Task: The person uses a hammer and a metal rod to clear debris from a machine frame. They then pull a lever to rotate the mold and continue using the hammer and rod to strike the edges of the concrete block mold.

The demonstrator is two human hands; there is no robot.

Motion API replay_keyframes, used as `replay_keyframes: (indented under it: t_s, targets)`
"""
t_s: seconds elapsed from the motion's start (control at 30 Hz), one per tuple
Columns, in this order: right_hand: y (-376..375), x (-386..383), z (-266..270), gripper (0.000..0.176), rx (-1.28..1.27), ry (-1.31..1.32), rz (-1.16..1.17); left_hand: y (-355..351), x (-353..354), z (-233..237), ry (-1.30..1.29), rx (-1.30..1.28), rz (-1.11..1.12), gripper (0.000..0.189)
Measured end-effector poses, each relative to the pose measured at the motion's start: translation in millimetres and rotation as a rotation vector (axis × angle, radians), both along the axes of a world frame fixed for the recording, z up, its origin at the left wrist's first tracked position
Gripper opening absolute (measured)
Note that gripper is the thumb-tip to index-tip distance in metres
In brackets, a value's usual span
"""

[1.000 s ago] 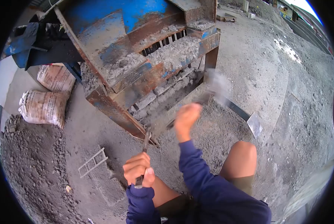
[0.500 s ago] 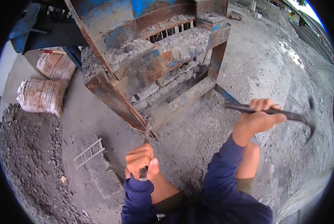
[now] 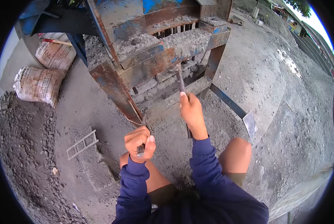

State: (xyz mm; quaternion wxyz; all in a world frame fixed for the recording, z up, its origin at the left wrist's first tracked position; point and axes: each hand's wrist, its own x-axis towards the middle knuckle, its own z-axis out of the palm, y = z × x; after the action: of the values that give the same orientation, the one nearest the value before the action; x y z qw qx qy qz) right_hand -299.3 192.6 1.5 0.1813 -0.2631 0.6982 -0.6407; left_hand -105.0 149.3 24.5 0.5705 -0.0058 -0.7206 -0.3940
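My left hand (image 3: 137, 142) is closed in a fist around a metal chisel (image 3: 144, 118), whose blunt end pokes out below the fingers. The chisel's far end is by the lower front corner of a rusty, blue-painted metal machine frame (image 3: 112, 87). To the right, my right hand (image 3: 192, 114) grips a hammer (image 3: 181, 83) by its dark handle, which points up and away from me. The hammer's head is seen edge-on in front of the frame and is hard to make out. Grey crushed material lies on the frame's ledges.
Two filled sacks (image 3: 39, 86) lie at the left, near a gravel heap (image 3: 23, 149). A small ladder-shaped metal piece (image 3: 81, 145) rests on the dusty ground. A blue brace (image 3: 228, 100) runs from the frame to a flat metal plate (image 3: 250, 124) on the right.
My right hand has swung the hammer from the far right inward to the left, and its handle now points away from me. My left hand still holds the chisel by the frame's corner.
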Motion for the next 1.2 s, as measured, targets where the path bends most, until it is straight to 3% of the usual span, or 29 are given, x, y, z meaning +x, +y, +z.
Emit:
replay_keyframes:
  t_s: [0.03,0.1,0.17,0.23,0.27,0.33,0.5,0.63,0.83,1.2]
  targets:
    - [2,-2,-9,0.044,0.020,0.164,-0.098,-2,0,1,-0.003,-0.007,-0.004,0.039]
    - [10,-13,-31,0.045,0.060,0.237,-0.126,-5,0,-1,-0.003,-0.019,-0.022,0.039]
    - [24,-11,-63,0.045,0.050,0.013,-0.125,-5,0,-2,0.018,-0.009,-0.010,0.037]
    - [37,-1,-86,0.045,0.128,0.041,-0.164,-8,-4,-7,0.031,-0.006,-0.009,0.038]
    - [43,3,-95,0.043,0.062,-0.157,-0.165,-10,-7,-8,0.087,0.027,-0.015,0.039]
    - [55,12,-90,0.039,-0.092,-0.523,-0.124,-10,-11,-3,0.171,0.042,0.010,0.040]
    - [70,-1,-72,0.035,-0.235,-0.549,-0.173,22,-26,51,0.091,-0.269,-0.217,0.041]
    - [88,-11,-55,0.034,-0.299,-0.460,-0.211,33,-63,59,0.004,-0.452,-0.298,0.040]
    - [104,-15,-38,0.033,-0.384,-0.423,-0.214,20,-120,44,0.001,-0.568,-0.217,0.034]
    - [108,-2,-10,0.032,-0.349,-0.387,-0.166,19,-139,33,0.078,-0.425,0.052,0.036]
